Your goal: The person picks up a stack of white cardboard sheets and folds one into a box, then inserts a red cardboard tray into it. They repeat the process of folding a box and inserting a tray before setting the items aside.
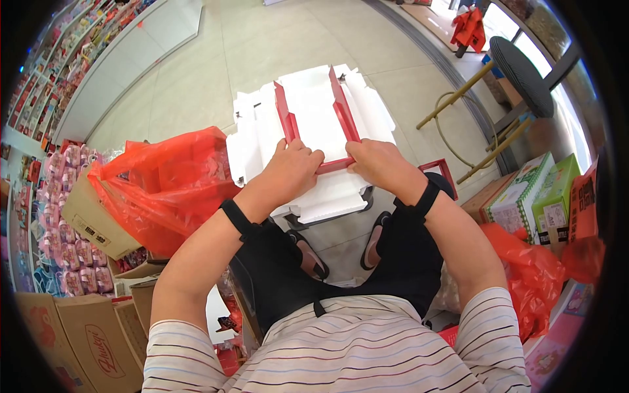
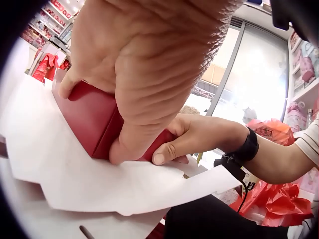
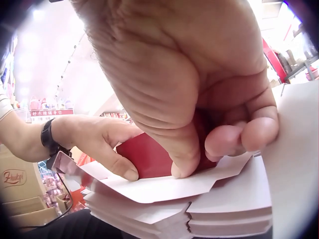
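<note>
A part-folded red cardboard box (image 1: 342,108), white inside, lies on a stack of white die-cut card blanks (image 1: 252,147). Two of its long walls stand up and lean. My left hand (image 1: 293,169) grips its near left corner; in the left wrist view the thumb presses the red near wall (image 2: 92,119) by a crease, with a finger over the top edge. At the near right corner, my right hand (image 1: 385,167) pinches the red wall between thumb and curled fingers. The right wrist view shows that thumb on the red face (image 3: 152,157), above the layered blanks (image 3: 229,214).
On the left are a red plastic bag (image 1: 173,183), pink packaged goods (image 1: 78,255) and brown cartons (image 1: 98,337). To the right stand a round-seated stool (image 1: 521,75), green-and-white boxes (image 1: 524,200) and another red bag (image 1: 524,275). A small red tray (image 1: 440,171) sits beside the right forearm.
</note>
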`<state>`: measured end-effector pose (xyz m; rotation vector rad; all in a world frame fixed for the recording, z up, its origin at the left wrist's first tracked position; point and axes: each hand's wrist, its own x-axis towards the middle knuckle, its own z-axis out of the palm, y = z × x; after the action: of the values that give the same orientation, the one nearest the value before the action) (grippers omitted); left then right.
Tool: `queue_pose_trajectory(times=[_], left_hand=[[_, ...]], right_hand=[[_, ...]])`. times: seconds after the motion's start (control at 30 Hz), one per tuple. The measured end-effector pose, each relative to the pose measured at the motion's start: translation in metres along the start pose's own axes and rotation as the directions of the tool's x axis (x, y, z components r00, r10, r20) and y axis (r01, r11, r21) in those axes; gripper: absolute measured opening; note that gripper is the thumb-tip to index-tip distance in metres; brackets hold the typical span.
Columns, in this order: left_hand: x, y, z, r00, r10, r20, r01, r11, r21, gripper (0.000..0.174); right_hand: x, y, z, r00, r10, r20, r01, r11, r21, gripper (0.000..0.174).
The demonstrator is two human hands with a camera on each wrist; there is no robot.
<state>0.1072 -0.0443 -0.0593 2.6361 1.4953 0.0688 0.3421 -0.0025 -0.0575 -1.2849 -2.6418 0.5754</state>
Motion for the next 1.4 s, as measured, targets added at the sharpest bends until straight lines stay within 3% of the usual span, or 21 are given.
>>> queue_pose_trajectory(times=[0.13,0.33,0.43,0.53,0.63,0.73,0.77,0.9,1.0,1.03,1.1,1.13,1.17,1.2,1.23,1.27,1.4], left_hand=[[0.000,-0.003,0.005,0.999,0.016,-0.036,-0.016,1.000,-0.004,0.016],[0.006,-0.003,-0.006,0.993,-0.024,0.115,0.031,0.997,-0.064,0.016],[0.000,-0.007,-0.020,0.999,0.049,0.006,-0.047,0.985,-0.167,0.025],[0.013,0.001,-0.052,0.986,-0.106,-0.130,0.077,0.974,-0.211,0.038],[0.029,0.011,-0.068,0.958,-0.287,0.016,0.264,0.858,-0.441,0.045],[0.036,0.021,-0.047,0.961,-0.272,-0.050,0.227,0.879,-0.419,0.046],[0.040,0.016,-0.037,0.973,-0.216,-0.081,0.174,0.918,-0.355,0.040],[0.030,0.027,-0.058,0.958,-0.285,-0.025,0.271,0.931,-0.243,0.027],[0.005,0.014,-0.074,0.945,-0.147,-0.291,0.077,0.968,-0.238,0.014],[0.001,0.001,-0.075,0.940,-0.068,-0.335,0.018,0.988,-0.152,0.012],[-0.009,-0.033,-0.069,0.925,0.062,-0.375,-0.080,0.996,-0.033,0.024],[-0.012,-0.049,-0.060,0.918,0.056,-0.391,-0.053,0.998,0.019,0.027],[-0.017,-0.062,-0.049,0.913,0.049,-0.406,-0.023,0.997,0.068,0.031],[-0.024,-0.068,-0.040,0.908,0.040,-0.418,0.009,0.993,0.115,0.034],[-0.033,-0.068,-0.037,0.949,-0.068,-0.309,0.071,0.998,-0.003,0.047],[-0.039,-0.064,-0.034,0.953,-0.070,-0.295,0.063,0.997,-0.032,0.048],[-0.061,-0.043,-0.028,0.962,-0.058,-0.265,0.039,0.996,-0.076,0.054]], right_hand=[[0.001,0.004,0.005,0.999,-0.027,-0.033,0.027,1.000,-0.003,0.019],[0.004,0.007,0.007,0.997,-0.071,-0.019,0.070,0.997,-0.044,0.015],[-0.001,0.004,0.012,0.990,-0.082,-0.111,0.071,0.993,-0.097,0.012],[-0.010,-0.015,0.020,0.972,-0.069,-0.226,0.030,0.985,-0.172,0.017],[-0.019,-0.050,0.017,0.979,-0.099,-0.180,0.050,0.964,-0.260,0.030],[-0.026,-0.080,0.026,0.973,-0.139,-0.186,0.081,0.954,-0.288,0.046],[-0.031,-0.080,0.029,0.963,-0.195,-0.186,0.152,0.962,-0.227,0.048],[-0.052,-0.085,0.004,0.912,-0.349,-0.214,0.365,0.930,0.039,0.048],[-0.072,-0.081,-0.034,0.867,-0.371,-0.334,0.447,0.874,0.190,0.038],[-0.077,-0.073,-0.046,0.846,-0.368,-0.386,0.474,0.851,0.226,0.034],[-0.082,-0.058,-0.071,0.780,-0.274,-0.562,0.440,0.879,0.183,0.022],[-0.086,-0.051,-0.084,0.783,-0.183,-0.594,0.367,0.908,0.204,0.019],[-0.079,-0.035,-0.088,0.740,-0.206,-0.640,0.361,0.925,0.120,0.022],[-0.080,-0.023,-0.093,0.807,-0.164,-0.568,0.278,0.953,0.120,0.030],[-0.076,-0.012,-0.088,0.840,-0.138,-0.525,0.255,0.954,0.158,0.035],[-0.071,-0.002,-0.078,0.868,-0.112,-0.484,0.230,0.954,0.192,0.040],[-0.060,0.014,-0.043,0.891,-0.248,-0.380,0.321,0.937,0.141,0.047]])
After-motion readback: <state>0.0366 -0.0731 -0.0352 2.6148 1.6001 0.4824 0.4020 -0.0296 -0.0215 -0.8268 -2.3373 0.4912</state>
